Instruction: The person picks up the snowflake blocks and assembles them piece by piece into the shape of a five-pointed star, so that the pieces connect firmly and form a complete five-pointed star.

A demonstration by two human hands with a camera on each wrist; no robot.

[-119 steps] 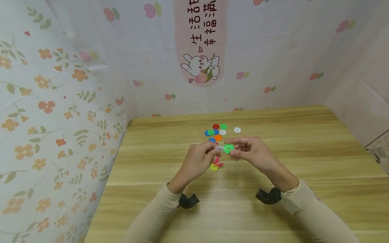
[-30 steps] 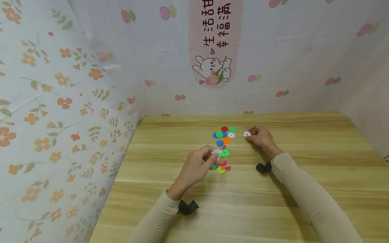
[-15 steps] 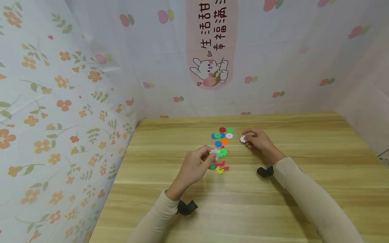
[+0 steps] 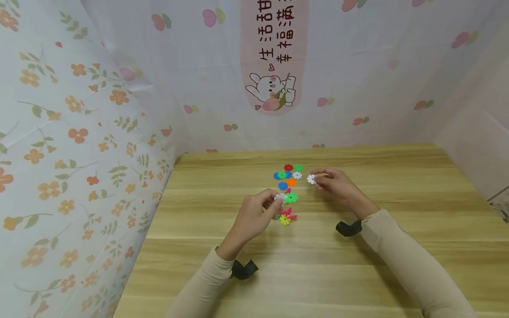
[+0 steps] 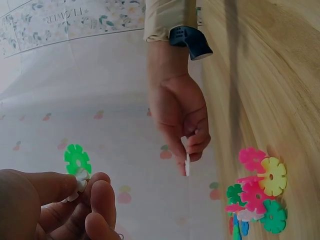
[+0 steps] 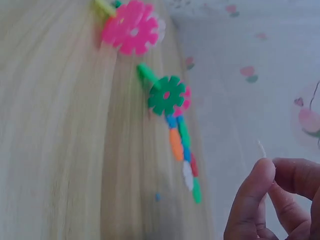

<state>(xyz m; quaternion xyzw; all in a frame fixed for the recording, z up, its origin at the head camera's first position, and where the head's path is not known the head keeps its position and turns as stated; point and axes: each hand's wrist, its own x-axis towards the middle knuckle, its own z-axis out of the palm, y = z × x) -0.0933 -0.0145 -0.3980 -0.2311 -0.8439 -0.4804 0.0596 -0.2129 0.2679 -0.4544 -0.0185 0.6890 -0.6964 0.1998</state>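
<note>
My left hand (image 4: 254, 216) pinches a white notched building disc (image 5: 81, 185) between thumb and fingers. A bright green disc (image 4: 292, 197) is joined to its edge and sticks out past the fingertips. Across from it, my right hand (image 4: 339, 187) holds another white disc (image 4: 311, 179) between thumb and fingertips, its free edge pointing left. The two held parts are a short way apart above the table. In the left wrist view this white disc (image 5: 187, 164) is seen edge-on.
Several loose discs, such as an orange disc (image 4: 291, 182) and a red disc (image 4: 288, 167), lie on the wooden table (image 4: 358, 274) behind the hands. An assembled cluster with pink discs (image 5: 255, 195) and a yellow disc (image 4: 284, 219) stands by my left hand. A patterned cloth (image 4: 191, 79) hangs behind.
My right hand let go of the green disc, reached to the back right and picked up the loose white disc. It has since carried it leftward. My left hand keeps its pinch.
</note>
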